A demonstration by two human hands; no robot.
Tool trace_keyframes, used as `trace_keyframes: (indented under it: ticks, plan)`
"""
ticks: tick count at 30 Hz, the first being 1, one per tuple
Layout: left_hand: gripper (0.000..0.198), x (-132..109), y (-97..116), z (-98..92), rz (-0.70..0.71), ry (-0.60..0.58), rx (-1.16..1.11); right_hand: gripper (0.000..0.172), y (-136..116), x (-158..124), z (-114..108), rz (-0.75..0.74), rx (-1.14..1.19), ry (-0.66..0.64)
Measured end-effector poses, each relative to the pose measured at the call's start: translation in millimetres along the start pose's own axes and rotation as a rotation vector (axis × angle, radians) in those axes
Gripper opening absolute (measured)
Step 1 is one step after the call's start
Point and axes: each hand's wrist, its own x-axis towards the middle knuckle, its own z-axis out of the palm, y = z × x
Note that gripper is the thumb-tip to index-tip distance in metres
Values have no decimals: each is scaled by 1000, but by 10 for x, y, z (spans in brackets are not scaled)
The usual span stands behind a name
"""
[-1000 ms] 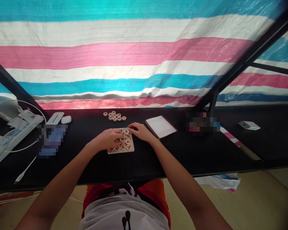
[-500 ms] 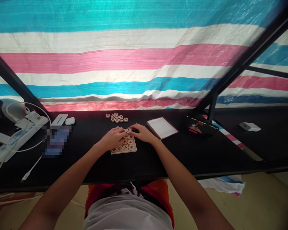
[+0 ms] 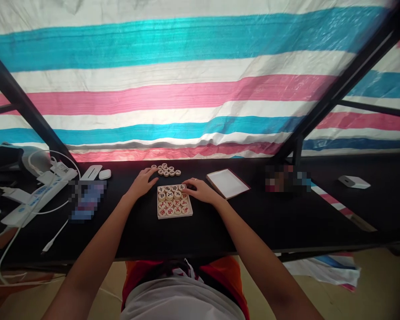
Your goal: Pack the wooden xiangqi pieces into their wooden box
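I log one shallow, off-white square tray (image 3: pixel 175 217), flat on the black tabletop (image 3: pixel 143 235), skewed slightly. I count rows of four round, pale pieces (image 3: pixel 176 203) inside, inscribed faces up: red characters nearer me, dark farther. Beyond the tray, I see loose matching discs (image 3: pixel 166 173) clustered flat, dark-lettered, several touching.

Screened nook: desk (image 3: pixel 142 238), striped tarp (image 3: pixel 173 95)
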Motion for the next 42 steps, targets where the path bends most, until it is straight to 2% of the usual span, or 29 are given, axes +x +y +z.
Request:
trace_keyframes:
  ticks: [3, 6, 10, 16, 24, 29, 32, 36, 39, 42]
  plan:
    - [50, 27, -120, 65, -12, -97, 143, 33, 1, -6, -22, 0, 30, -7]
    - [46, 45, -69, 123, 9, -141, 263, 35, -1, -15, -46, -10, 33, -17]
    - [43, 65, 10, 140, 12, -112, 291, 36, -2, -14, -54, -13, 33, -42]
    - [43, 72, -16, 120, 23, -108, 255, 34, -6, -15, -49, -16, 11, -40]
    - [29, -2, -2, 8, -60, -77, 252, 44, -31, -31, -35, -18, -37, -60]
    - [23, -14, 24, -44, -103, -118, 236, 43, -70, -20, 5, 9, -104, -51]
    - [23, -17, 72, -109, -111, -79, 269, 41, -74, -13, 9, 5, -109, -51]
    - [24, -52, 291, -174, 3, 54, 73, 37, -64, -2, 1, 0, -101, -30]
    - [22, -90, 576, -109, 208, 8, -78, 38, -55, 9, -13, -6, -86, -31]
    - [20, -118, 810, 43, 378, -55, -35, 34, -35, 21, -28, -14, -40, -29]
